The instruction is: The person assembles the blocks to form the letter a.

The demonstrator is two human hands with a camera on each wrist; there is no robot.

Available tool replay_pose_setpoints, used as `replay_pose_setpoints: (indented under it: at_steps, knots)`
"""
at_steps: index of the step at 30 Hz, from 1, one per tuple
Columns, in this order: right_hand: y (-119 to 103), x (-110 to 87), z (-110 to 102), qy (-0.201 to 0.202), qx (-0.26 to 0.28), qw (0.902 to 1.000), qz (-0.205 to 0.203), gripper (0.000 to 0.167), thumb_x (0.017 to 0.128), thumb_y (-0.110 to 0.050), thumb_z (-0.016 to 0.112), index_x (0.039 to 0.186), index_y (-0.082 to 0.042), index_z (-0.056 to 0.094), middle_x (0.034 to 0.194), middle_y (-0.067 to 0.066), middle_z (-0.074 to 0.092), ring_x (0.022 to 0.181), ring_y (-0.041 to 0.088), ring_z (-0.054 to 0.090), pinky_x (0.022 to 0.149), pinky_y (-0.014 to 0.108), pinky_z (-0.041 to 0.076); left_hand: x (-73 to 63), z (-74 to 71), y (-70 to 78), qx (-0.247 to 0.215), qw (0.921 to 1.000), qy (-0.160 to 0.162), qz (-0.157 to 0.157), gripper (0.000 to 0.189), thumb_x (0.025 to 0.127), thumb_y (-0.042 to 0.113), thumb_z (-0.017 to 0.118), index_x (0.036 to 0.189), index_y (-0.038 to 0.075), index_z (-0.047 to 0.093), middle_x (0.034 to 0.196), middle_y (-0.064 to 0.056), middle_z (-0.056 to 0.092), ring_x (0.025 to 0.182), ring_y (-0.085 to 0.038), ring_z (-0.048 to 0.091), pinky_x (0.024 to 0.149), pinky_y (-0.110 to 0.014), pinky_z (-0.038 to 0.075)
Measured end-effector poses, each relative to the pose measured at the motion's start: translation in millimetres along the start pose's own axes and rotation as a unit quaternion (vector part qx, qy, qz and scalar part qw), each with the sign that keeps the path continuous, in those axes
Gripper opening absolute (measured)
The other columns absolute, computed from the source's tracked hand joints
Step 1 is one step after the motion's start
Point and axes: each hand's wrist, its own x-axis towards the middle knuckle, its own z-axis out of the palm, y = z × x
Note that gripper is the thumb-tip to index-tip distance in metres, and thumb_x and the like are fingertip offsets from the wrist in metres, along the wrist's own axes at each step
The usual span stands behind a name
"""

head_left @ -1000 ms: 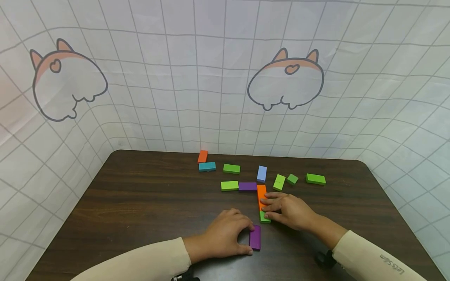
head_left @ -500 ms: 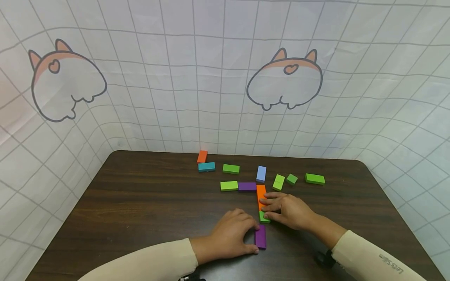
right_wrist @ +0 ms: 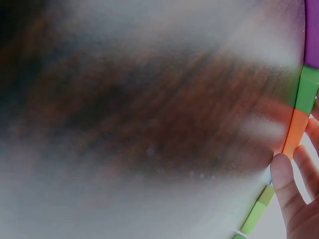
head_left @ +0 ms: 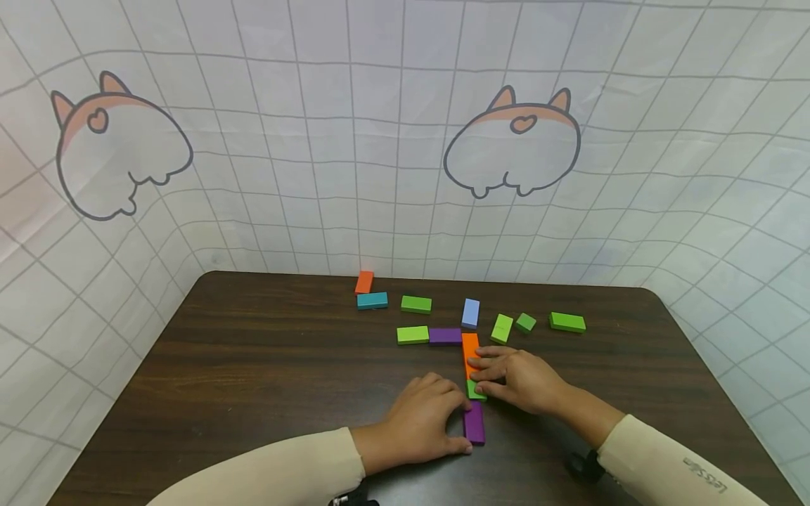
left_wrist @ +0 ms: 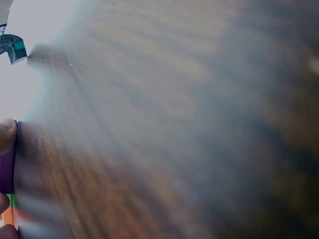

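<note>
Thumb and forefinger of my left hand [head_left: 420,419] pinch a purple block [head_left: 474,423] by its left corners, near the table's front. Its far end meets a small green block [head_left: 475,390], which joins an orange block [head_left: 470,351] to form a line. My right hand [head_left: 522,379] rests against the right side of the orange and green blocks, its fingers extended over them. Beyond the orange block's far end, a second purple block [head_left: 445,336] and a lime block [head_left: 413,335] run leftward. The left wrist view catches only part of the held purple block [left_wrist: 7,169] at its edge.
Behind the line lie a light blue block [head_left: 470,313], a green block [head_left: 416,304], a teal block [head_left: 373,301] and a red-orange block [head_left: 364,282]. Toward the right are a tilted lime block [head_left: 502,328], a green cube [head_left: 525,322] and a long green block [head_left: 567,322].
My left hand has slid the purple block rightward and slightly away from me, up to the small green block's near end. The right hand has stayed in place.
</note>
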Motion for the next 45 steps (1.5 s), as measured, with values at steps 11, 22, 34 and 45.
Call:
replay_pose_setpoints:
  at_steps: [11, 22, 34, 45]
  knots:
    - [0.0, 0.6, 0.3, 0.002, 0.005, 1.0, -0.003, 0.031, 0.097, -0.033, 0.072, 0.122, -0.015, 0.078, 0.136, 0.0, 0.065, 0.134, 0.027, 0.053, 0.098, 0.052, 0.051, 5.7, 2.0, 4.1, 0.014, 0.9998, -0.005, -0.011, 0.049, 0.079, 0.06, 0.082, 0.114, 0.028, 0.073, 0.117, 0.012, 0.064, 0.114, -0.011, 0.054, 0.097, -0.036, 0.046]
    - [-2.3, 1.4, -0.6, -0.001, 0.005, 1.0, -0.006, 0.031, 0.096, -0.03, 0.073, 0.122, -0.013, 0.077, 0.135, 0.001, 0.065, 0.135, 0.027, 0.053, 0.099, 0.051, 0.051, 7.8, 4.2, 6.8, 0.022, 0.9997, 0.001, -0.013, 0.049, 0.078, 0.061, 0.082, 0.113, 0.028, 0.073, 0.114, 0.013, 0.064, 0.112, -0.01, 0.054, 0.095, -0.036, 0.046]
    - [-2.1, 1.8, -1.5, -0.006, 0.007, 1.0, 0.003, 0.031, 0.097, -0.03, 0.073, 0.122, -0.014, 0.077, 0.136, 0.0, 0.065, 0.135, 0.027, 0.052, 0.098, 0.053, 0.051, 9.0, 2.9, 7.5, 0.023, 0.9996, -0.005, -0.016, 0.05, 0.079, 0.063, 0.08, 0.115, 0.029, 0.072, 0.115, 0.013, 0.064, 0.112, -0.01, 0.053, 0.093, -0.034, 0.045]
    - [-2.2, 0.8, -2.4, -0.006, 0.007, 1.0, 0.002, 0.03, 0.096, -0.028, 0.074, 0.122, -0.013, 0.077, 0.136, 0.001, 0.065, 0.135, 0.028, 0.052, 0.1, 0.054, 0.05, 10.6, 2.8, 9.5, 0.023, 0.9994, -0.017, -0.021, 0.049, 0.08, 0.062, 0.08, 0.115, 0.03, 0.072, 0.116, 0.012, 0.064, 0.113, -0.011, 0.053, 0.093, -0.035, 0.045]
